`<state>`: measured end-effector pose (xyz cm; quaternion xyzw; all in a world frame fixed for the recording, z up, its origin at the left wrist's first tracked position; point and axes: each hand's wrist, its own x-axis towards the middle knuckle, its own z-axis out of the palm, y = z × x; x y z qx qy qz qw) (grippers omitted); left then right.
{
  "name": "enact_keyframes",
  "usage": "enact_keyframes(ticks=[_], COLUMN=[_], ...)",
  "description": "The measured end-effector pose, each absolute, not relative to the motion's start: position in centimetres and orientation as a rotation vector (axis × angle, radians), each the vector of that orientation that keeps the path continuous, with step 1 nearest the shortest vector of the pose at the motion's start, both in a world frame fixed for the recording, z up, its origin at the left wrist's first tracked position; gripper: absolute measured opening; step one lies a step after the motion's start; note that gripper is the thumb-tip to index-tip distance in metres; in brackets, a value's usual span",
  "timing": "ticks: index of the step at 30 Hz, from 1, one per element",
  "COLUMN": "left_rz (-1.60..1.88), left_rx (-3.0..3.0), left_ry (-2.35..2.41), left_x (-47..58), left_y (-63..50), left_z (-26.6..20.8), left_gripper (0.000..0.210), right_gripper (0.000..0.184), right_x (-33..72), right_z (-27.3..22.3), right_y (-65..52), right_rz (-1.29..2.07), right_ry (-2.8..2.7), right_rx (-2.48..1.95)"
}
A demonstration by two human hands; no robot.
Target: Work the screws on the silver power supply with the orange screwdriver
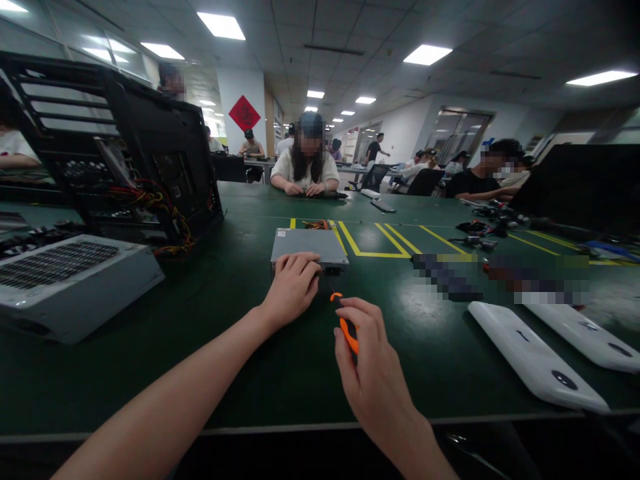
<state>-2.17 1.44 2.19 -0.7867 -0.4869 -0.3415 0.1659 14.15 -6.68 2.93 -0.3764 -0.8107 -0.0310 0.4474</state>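
A grey metal computer power supply (313,243) lies on the green table in front of me. My left hand (293,287) holds it, with fingers laid over its top near edge; the thumb side reaches down its front face, beside the black power socket. Closed around an orange and black screwdriver (349,333) is my right hand (367,360). The thin shaft points up toward the front face of the power supply, near the socket. Whether the tip touches a screw is too small to tell. Orange and dark cables (317,225) lie behind the unit.
On the left stand an open black computer case (150,153) with loose wires and a second power supply (85,280). Two white oblong devices (537,353) lie at the right, near dark blurred objects. Yellow tape (383,255) marks the table. Another person (305,160) sits opposite.
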Motion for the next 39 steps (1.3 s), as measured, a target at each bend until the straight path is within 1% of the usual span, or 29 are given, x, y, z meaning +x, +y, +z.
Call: enact_keyframes(ticks=[4, 8, 11, 14, 18, 22, 27, 33, 39], left_rz=[-0.970, -0.970, -0.973, -0.978, -0.985, -0.976, -0.973, -0.982, -0.989], left_rx=[-2.247, -2.246, -2.251, -2.255, -2.251, -2.254, -2.252, -2.240, -2.242], left_ry=[-1.384, -1.384, -1.383, -1.381, -1.391, -1.392, -1.389, -1.384, -1.377], left_x=[-2.2, -2.2, -2.2, -2.2, -2.2, -2.2, -2.1, -2.2, -2.1], left_y=[1.5, 1.5, 1.4, 1.4, 1.4, 1.5, 1.5, 1.5, 1.6], left_z=[2.1, 2.2, 2.4, 2.3, 2.2, 2.3, 2.3, 2.2, 2.2], left_gripper=[0.013, 0.013, 0.013, 0.013, 0.014, 0.014, 0.014, 0.016, 0.016], right_gripper=[0.017, 0.012, 0.018, 0.024, 0.017, 0.011, 0.019, 0.016, 0.019], right_x=[13.7, 13.8, 13.8, 13.8, 14.2, 14.8, 14.9, 15.3, 15.1], right_z=[1.6, 1.3, 1.1, 0.9, 0.9, 1.4, 1.9, 2.3, 2.1], right_y=[-6.3, -6.6, -6.8, -6.6, -6.2, -6.1, -6.4, -6.1, -6.4], right_rz=[-0.069, 0.095, 0.176, 0.108, -0.041, -0.016, -0.074, -0.061, -0.040], right_ry=[-1.920, -1.933, -1.931, -1.932, -1.874, -1.882, -1.934, -1.907, -1.918], right_rx=[-0.850, -0.819, -0.787, -0.803, -0.918, -0.943, -0.987, -1.060, -1.050])
